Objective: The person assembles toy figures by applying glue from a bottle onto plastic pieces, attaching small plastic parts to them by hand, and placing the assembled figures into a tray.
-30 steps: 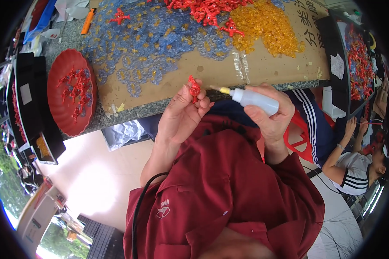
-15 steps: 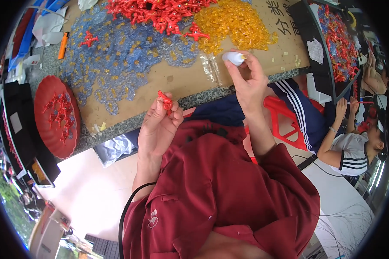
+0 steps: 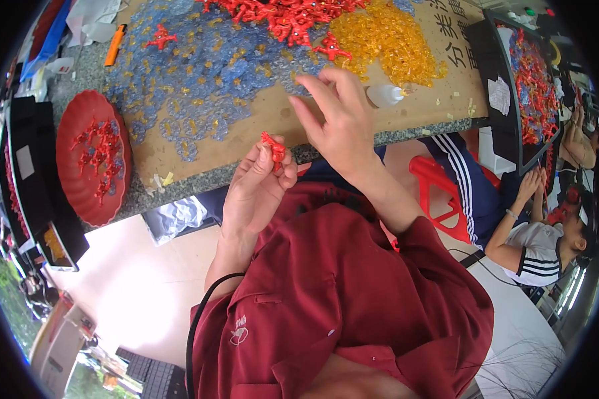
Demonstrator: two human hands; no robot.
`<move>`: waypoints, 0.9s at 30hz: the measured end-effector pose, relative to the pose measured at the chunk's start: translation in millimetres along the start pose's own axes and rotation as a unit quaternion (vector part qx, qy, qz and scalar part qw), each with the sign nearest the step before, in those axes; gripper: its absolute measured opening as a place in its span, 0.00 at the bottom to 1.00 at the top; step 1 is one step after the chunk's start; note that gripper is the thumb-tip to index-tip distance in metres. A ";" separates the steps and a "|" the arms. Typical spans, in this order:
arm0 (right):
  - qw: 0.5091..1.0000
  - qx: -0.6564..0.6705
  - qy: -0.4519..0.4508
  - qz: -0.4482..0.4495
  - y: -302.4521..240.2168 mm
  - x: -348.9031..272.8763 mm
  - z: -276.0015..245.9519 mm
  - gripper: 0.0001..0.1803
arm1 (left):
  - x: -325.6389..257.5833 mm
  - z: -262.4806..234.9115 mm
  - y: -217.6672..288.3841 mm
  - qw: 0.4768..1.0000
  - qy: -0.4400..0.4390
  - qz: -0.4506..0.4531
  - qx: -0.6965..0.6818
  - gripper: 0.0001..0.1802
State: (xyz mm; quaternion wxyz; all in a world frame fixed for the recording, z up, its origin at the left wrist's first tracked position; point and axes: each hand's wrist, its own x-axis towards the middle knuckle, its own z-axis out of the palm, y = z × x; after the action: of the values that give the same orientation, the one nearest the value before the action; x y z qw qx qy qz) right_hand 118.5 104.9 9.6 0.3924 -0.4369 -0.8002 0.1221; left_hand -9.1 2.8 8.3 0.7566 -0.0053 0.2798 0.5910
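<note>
Pinched between the thumb and fingers of my left hand [image 3: 256, 186] is a small red plastic figure [image 3: 273, 149], just above the table's near edge. My right hand [image 3: 343, 123] is over the cardboard [image 3: 273, 113], its thumb and fingers apart and nothing in them. Beside its knuckles a small white squeeze bottle [image 3: 383, 96] with a yellowish tip lies on its side. Beyond my hands spread clear bluish plastic pieces [image 3: 199, 86], a heap of red figures [image 3: 289, 20] and a pile of amber pieces [image 3: 386, 40].
A red scalloped dish [image 3: 70, 159] with red figures stands at the left. An orange cutter knife [image 3: 116, 45] lies at the far left. On the right is a black tray [image 3: 502, 66] of mixed pieces. Another person [image 3: 532, 243] sits at the far right, near a red stool [image 3: 432, 199].
My right hand has let go of the white bottle, now lying on the cardboard, and moved left toward my left hand. My left hand still holds the red figure. The view has shifted slightly.
</note>
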 end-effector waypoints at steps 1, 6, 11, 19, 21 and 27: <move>1.000 0.002 -0.001 -0.002 1.7 2.5 3.0 0.09 | -0.9 0.2 0.5 1.000 -0.002 0.002 0.002 0.15; 0.998 -0.025 -0.009 -0.051 6.8 3.5 3.5 0.08 | -2.1 -3.5 0.7 0.999 -0.024 0.046 -0.002 0.14; 0.996 0.071 -0.004 -0.049 -11.0 -12.4 -19.6 0.08 | 1.5 5.3 -0.3 0.993 0.019 0.115 0.028 0.12; 0.870 0.375 -0.183 0.261 -15.2 -20.8 -38.4 0.19 | 1.1 3.5 -1.1 0.994 -0.003 0.090 0.064 0.11; 0.882 0.347 -0.224 0.225 -5.8 -20.4 -42.1 0.22 | 1.3 2.4 -4.4 0.994 0.001 0.085 0.066 0.11; 0.805 0.475 -0.169 0.314 -7.6 -27.4 -46.1 0.17 | 4.9 4.4 -6.3 0.989 -0.007 0.103 0.108 0.12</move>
State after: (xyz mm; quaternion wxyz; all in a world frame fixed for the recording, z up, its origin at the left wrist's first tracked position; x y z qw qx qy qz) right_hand 156.3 71.8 29.9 0.3500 -0.3956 -0.5150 0.6751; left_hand -0.8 6.8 7.9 0.6897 0.1092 0.3360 0.6320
